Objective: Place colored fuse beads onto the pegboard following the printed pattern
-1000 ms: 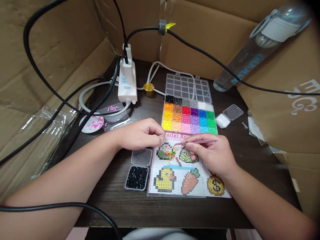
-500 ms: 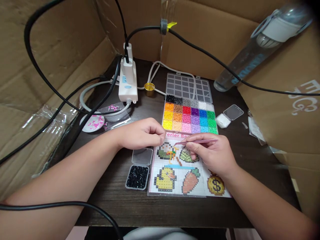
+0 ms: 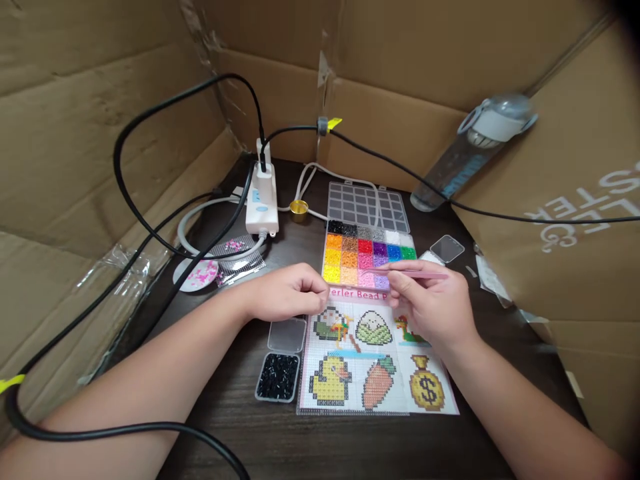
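Note:
My right hand (image 3: pixel 435 300) pinches pink tweezers (image 3: pixel 417 273). Their tips point left, over the pink beads in the front part of the bead box (image 3: pixel 320 260), a case of small colour compartments. Curled into a loose fist, my left hand (image 3: pixel 293 292) rests at the upper left edge of the pattern sheet (image 3: pixel 353 397); its palm side is hidden. Printed on the sheet are a duck, a carrot, a rice ball and a money bag. A clear pegboard seems to lie over its left part, with some coloured beads around the upper left picture.
An opened small case of black beads (image 3: pixel 277 377) sits left of the sheet. Further left are a white dish (image 3: pixel 186 277) with pink beads and a power strip (image 3: pixel 263 213). A gold cup (image 3: pixel 299 211), a bottle (image 3: pixel 460 160) and black cables (image 3: pixel 390 160) stand or hang behind.
My right hand has lifted the tweezers from above the upper pictures to the bead box's pink compartment. My left hand stays in place. The camera view has tilted up.

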The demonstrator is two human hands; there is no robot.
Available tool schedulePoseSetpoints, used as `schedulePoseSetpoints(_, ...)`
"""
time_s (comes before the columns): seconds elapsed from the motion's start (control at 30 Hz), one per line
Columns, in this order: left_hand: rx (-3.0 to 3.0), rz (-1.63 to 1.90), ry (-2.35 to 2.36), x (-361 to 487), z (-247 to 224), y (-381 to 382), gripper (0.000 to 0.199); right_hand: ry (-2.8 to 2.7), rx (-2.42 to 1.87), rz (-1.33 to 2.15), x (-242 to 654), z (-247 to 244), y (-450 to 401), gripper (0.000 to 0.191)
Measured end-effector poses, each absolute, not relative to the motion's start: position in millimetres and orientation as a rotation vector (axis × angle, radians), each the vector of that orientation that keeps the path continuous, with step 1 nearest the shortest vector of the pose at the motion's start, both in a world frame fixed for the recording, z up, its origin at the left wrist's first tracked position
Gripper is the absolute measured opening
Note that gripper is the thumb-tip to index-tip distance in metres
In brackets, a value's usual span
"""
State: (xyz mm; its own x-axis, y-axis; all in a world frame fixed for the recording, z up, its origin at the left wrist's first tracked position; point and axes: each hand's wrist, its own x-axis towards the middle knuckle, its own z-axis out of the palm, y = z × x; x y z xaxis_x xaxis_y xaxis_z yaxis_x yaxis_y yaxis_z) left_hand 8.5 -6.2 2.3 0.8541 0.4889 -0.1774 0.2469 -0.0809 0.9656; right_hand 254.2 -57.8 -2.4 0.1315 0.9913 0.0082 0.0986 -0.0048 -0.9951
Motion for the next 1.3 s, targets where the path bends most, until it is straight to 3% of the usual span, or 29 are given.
schedulePoseSetpoints(0.17, 1.668, 0.250, 0.576, 8, 1, -7, 0.023, -1.145, -1.374, 0.972, 232, 9, -40, 0.018)
schedulePoseSetpoints(0.4, 1.651, 0.248, 0.579, 8, 0, -7, 0.020, -1.044, -1.388, 1.027, 201, -10, -26, 0.021)
schedulePoseSetpoints(1.3, 1.655, 0.251, 0.571, 9, -1, -7, 0.019, -1.141, -1.388, 0.992, 204, -21, -24, 0.016)
